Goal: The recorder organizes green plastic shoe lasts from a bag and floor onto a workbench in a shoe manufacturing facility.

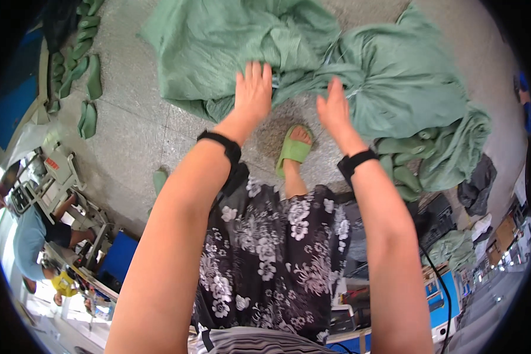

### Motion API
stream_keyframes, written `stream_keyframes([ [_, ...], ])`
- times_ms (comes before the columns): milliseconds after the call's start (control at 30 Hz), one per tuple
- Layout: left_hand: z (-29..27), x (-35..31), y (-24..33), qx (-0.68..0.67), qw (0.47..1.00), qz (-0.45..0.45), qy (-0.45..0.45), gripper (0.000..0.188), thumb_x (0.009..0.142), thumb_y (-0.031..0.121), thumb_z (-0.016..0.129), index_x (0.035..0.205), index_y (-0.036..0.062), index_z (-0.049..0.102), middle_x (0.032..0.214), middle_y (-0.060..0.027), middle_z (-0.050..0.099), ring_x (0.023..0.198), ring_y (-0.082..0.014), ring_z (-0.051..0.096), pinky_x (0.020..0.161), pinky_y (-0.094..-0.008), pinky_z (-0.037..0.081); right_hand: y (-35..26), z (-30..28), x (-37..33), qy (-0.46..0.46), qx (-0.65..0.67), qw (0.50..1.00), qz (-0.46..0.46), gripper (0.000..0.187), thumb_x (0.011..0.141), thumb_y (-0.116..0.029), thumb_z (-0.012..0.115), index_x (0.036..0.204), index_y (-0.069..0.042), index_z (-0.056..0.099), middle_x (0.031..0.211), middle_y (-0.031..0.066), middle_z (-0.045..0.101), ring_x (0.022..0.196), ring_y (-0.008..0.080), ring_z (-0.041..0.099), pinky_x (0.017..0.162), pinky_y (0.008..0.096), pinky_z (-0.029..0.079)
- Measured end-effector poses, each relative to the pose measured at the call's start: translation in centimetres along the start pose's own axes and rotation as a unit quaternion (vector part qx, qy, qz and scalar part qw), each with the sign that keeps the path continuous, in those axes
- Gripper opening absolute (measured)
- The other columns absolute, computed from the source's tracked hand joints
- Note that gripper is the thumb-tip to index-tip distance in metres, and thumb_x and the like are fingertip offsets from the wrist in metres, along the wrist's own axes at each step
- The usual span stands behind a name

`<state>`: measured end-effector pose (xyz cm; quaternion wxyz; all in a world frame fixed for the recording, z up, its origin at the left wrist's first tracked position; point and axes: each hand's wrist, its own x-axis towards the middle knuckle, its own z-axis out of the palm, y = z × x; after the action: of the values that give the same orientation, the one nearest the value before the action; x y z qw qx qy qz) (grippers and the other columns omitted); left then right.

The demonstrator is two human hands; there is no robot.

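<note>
Two bulky bundles of green cloth lie on the floor in front of me, a large one [218,47] at the left and a gathered one [413,76] at the right. A twisted, bunched strip of cloth joins them in the middle. My left hand [253,94] lies against the near side of the left bundle, its fingers stretched out. Beside the bunched part of the right bundle, my right hand [335,112] has its thumb and fingers apart, with nothing seen in it. What is inside the cloth is hidden.
Several green shoe-shaped pieces [93,76] lie on the concrete floor at the far left. More such pieces [404,150] sit by the right bundle's near edge. My foot in a green slipper [295,147] stands between my arms. A seated person [29,242] is at the left.
</note>
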<state>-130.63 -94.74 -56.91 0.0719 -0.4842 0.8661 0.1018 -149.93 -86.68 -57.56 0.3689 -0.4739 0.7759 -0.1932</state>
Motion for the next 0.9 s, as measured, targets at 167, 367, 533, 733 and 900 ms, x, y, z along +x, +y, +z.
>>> stream_keyframes([
  [167,5.7,4.8,-7.5,0.111,0.967,-0.021,-0.227,0.036,0.079,0.016,0.05,0.111,0.0001,0.051,0.108,-0.0173,0.057,0.097,-0.0267,0.057,0.083,-0.0402,0.042,-0.7,4.0,5.5,0.079,-0.046,0.987,-0.133,0.063,0.074,-0.015,0.067,0.125,0.003,0.034,0.131,0.0274,0.036,0.114,0.0404,0.042,0.09,0.0428,0.04],
  [367,2.2,5.4,-13.2,-0.709,0.555,-0.434,-0.017,0.039,0.089,0.026,0.039,0.106,-0.0052,0.055,0.1,-0.0186,0.062,0.09,-0.0291,0.061,0.08,-0.044,0.048,-0.2,8.8,7.5,0.015,-0.103,0.994,0.021,0.061,0.074,-0.02,0.064,0.126,-0.001,0.039,0.127,0.0269,0.039,0.117,0.042,0.04,0.097,0.045,0.035],
  [533,-11.0,2.2,-11.5,-0.888,0.356,-0.281,-0.084,0.032,0.087,0.021,0.04,0.097,-0.0033,0.058,0.088,-0.0149,0.066,0.077,-0.0277,0.064,0.075,-0.043,0.051,1.3,11.6,10.3,0.053,0.016,0.99,-0.132,0.06,0.077,-0.027,0.066,0.124,0.002,0.041,0.111,0.0173,0.054,0.102,0.0314,0.052,0.085,0.0366,0.043],
  [733,-15.8,-8.3,-13.1,-0.831,0.477,-0.285,-0.008,0.024,0.082,0.015,0.055,0.101,0.0,0.057,0.097,-0.0073,0.062,0.084,-0.0153,0.061,0.074,-0.0307,0.05,-2.0,10.9,12.6,-0.078,0.29,0.952,0.055,0.031,0.087,-0.012,0.049,0.115,0.0,0.053,0.101,0.0085,0.06,0.092,0.0212,0.058,0.08,0.0304,0.046],
  [900,-17.4,-18.3,-14.8,-0.766,0.503,-0.387,-0.102,0.032,0.072,0.004,0.061,0.103,-0.0021,0.057,0.097,-0.0134,0.062,0.08,-0.0191,0.063,0.069,-0.0316,0.052,-5.2,13.0,-8.6,-0.079,0.14,0.973,-0.167,0.031,0.082,-0.013,0.055,0.108,0.005,0.053,0.094,0.0194,0.061,0.089,0.0334,0.058,0.078,0.0359,0.046],
])
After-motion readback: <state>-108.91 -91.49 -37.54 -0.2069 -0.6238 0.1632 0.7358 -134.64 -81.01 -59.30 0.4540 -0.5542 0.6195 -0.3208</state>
